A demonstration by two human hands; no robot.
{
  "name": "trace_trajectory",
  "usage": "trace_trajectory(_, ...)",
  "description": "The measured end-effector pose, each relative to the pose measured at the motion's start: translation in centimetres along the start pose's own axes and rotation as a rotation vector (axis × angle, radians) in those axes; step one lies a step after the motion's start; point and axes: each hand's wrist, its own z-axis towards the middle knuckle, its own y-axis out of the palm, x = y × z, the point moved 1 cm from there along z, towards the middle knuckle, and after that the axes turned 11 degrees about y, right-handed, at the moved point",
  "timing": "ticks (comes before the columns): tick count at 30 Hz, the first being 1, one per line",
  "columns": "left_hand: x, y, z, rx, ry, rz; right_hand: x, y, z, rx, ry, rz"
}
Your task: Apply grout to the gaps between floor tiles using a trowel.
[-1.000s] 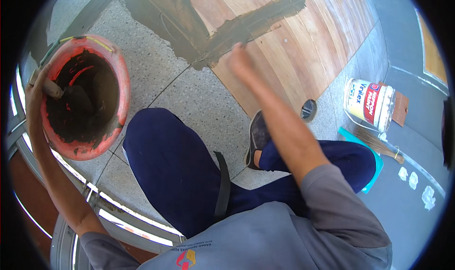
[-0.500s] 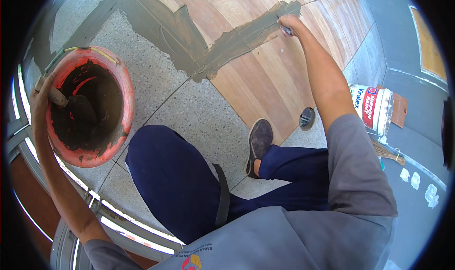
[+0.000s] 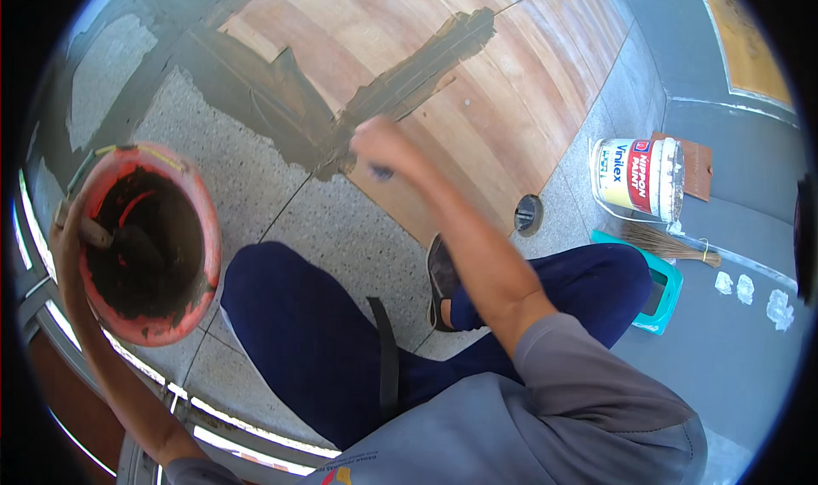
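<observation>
My left hand (image 3: pixel 66 240) is closed at the left rim of a red bucket (image 3: pixel 207 212), across the wooden handle of a trowel (image 3: pixel 98 234). The trowel's blade leans into dark grey mortar (image 3: pixel 166 281) in the bucket. My right hand (image 3: pixel 381 147), blurred by motion, is closed around a small tool (image 3: pixel 381 172). Only the tool's dark grey end shows below the fist; its kind cannot be made out. This hand is above the near corner of wood-look floor sheeting (image 3: pixel 477 144), beside a smeared band of grey mortar (image 3: pixel 409 72).
Speckled tiles (image 3: pixel 256 178) lie between the bucket and my knee. A round floor drain (image 3: pixel 528 215) sits right of my shoe (image 3: pixel 441 281). Farther right are a white paint pail (image 3: pixel 635 178), a bundled brush (image 3: pixel 665 242) and a teal dustpan (image 3: pixel 673 293). Metal railing runs along the left.
My right hand has swung left and nearer, from the band's far right end to its near corner. My left hand stays at the bucket. The whole view has shifted a little.
</observation>
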Motion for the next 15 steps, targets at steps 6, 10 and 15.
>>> trace_trajectory(6,-1.7,-1.4,-0.5,-0.046,0.027,0.074,13.7,-22.6,12.1,0.391,0.206,0.0)
trace_trajectory(10,-2.5,-1.9,-0.8,0.028,-0.018,0.077,18.8,-31.6,18.9,0.458,0.302,0.087)
trace_trajectory(15,-1.4,-1.5,-0.9,0.055,-0.01,0.074,23.2,-35.1,26.2,0.412,0.389,-0.287)
